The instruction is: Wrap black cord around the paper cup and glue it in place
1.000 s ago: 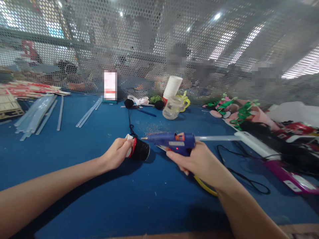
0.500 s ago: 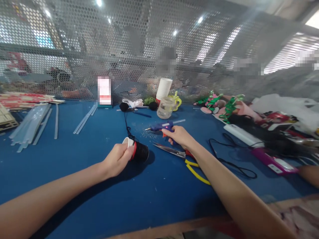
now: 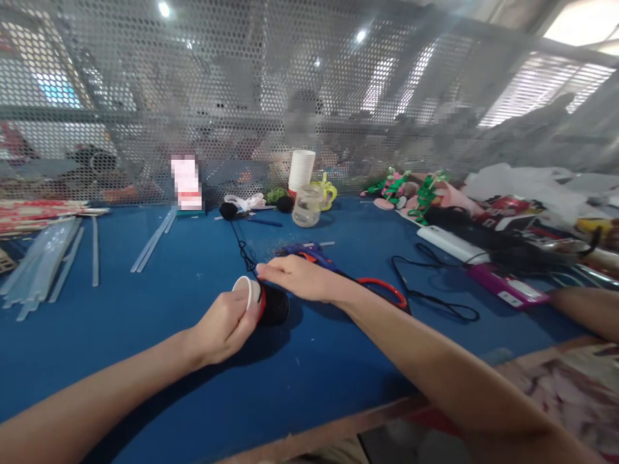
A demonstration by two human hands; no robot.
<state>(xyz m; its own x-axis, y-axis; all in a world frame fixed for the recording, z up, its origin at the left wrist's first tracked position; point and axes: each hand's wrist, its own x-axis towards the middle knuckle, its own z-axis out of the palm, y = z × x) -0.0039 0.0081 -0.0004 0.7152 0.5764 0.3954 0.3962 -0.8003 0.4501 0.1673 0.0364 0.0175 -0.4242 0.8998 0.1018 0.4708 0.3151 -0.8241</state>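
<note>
My left hand [image 3: 227, 322] grips the white rim of a paper cup [image 3: 275, 306] lying on its side, its outside wrapped in black yarn with a red band. Black yarn [image 3: 245, 254] runs from the cup's rim back to a dark ball [image 3: 228, 211]. My right hand [image 3: 294, 276] is at the cup's upper edge, thumb and fingers together near the yarn; what they pinch is too small to make out. Just behind that hand a blue glue gun [image 3: 312, 250] lies on the table. Red-handled scissors [image 3: 387, 287] are partly hidden by my right forearm.
Clear glue sticks [image 3: 48, 258] lie at the left. A phone [image 3: 186, 182], stacked white cups [image 3: 302, 169] and a clear jar [image 3: 307, 206] stand at the back. A purple-white power strip [image 3: 507, 283] with cable is at the right, near another person's arm [image 3: 585, 312].
My right hand has let go of the glue gun and moved left and toward me to the cup. My left hand still holds the cup. The view has shifted to the right.
</note>
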